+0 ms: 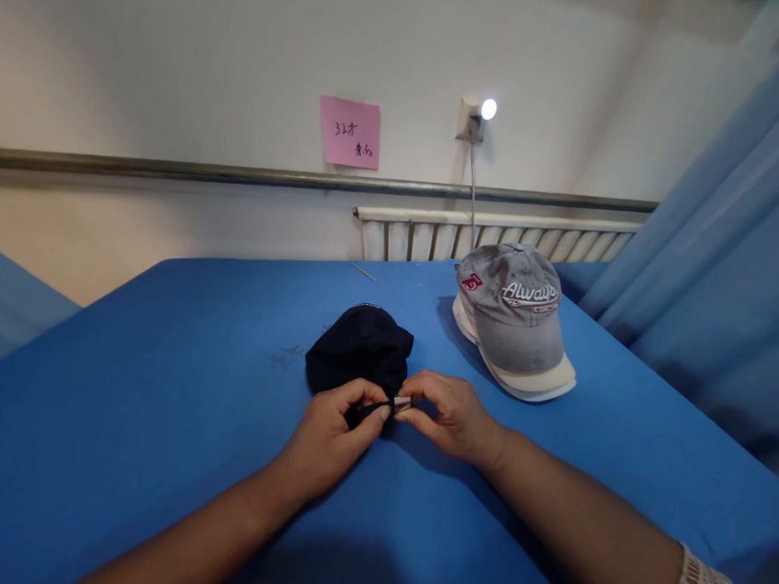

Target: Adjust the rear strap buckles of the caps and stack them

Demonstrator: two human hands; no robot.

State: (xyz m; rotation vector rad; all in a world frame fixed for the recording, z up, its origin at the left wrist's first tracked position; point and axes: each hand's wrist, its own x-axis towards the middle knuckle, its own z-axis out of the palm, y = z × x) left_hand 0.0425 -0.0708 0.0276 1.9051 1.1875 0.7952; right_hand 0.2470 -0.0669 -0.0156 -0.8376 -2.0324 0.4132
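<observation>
A dark cap lies on the blue table cover, its strap side toward me. My left hand is closed in a pinch on the cap's dark back strap. Opposite it, my right hand pinches a small pale piece at the strap's end, thumb below and index finger above. Whether that piece is a metal buckle or a tag, I cannot make out. The fingertips of both hands nearly meet there. The cap's brim is hidden from view.
A stack of caps stands at the right, a grey cap with white lettering on top. A thin stick lies near the far edge. Behind are a radiator, a metal rail and a plugged-in light. Blue curtain hangs right.
</observation>
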